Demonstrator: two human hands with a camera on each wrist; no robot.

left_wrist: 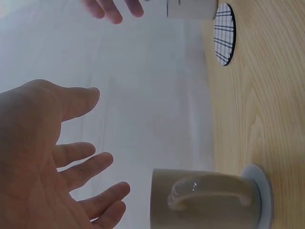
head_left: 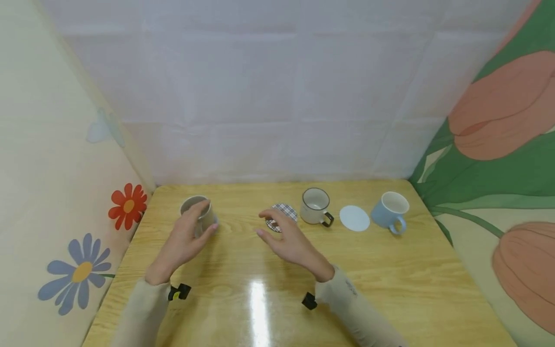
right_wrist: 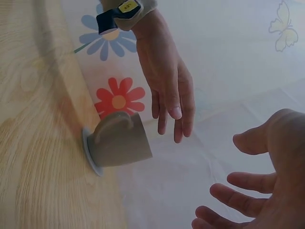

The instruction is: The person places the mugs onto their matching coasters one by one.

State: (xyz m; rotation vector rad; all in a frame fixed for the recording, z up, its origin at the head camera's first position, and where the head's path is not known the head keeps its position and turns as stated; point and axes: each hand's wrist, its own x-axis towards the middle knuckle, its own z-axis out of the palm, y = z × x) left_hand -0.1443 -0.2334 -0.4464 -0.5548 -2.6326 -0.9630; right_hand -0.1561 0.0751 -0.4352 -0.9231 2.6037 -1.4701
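Beige mug (right_wrist: 121, 148): far left, upright on a round coaster (left_wrist: 267, 200), axis vertical, just below and beyond the left hand (head_left: 182, 243). Left fingers: spread, gripping nothing. Right hand (head_left: 289, 241) (likewise empty) lies nearer the plaid coaster (head_left: 288, 211).

Wood tbl (head_left: 390, 279) holds 3 coasters (head_left: 354, 218), wht mug (head_left: 312, 213), blue mug (head_left: 383, 213).

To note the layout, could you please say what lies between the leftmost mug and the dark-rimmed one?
The head view shows a plaid coaster, partly behind the right hand.
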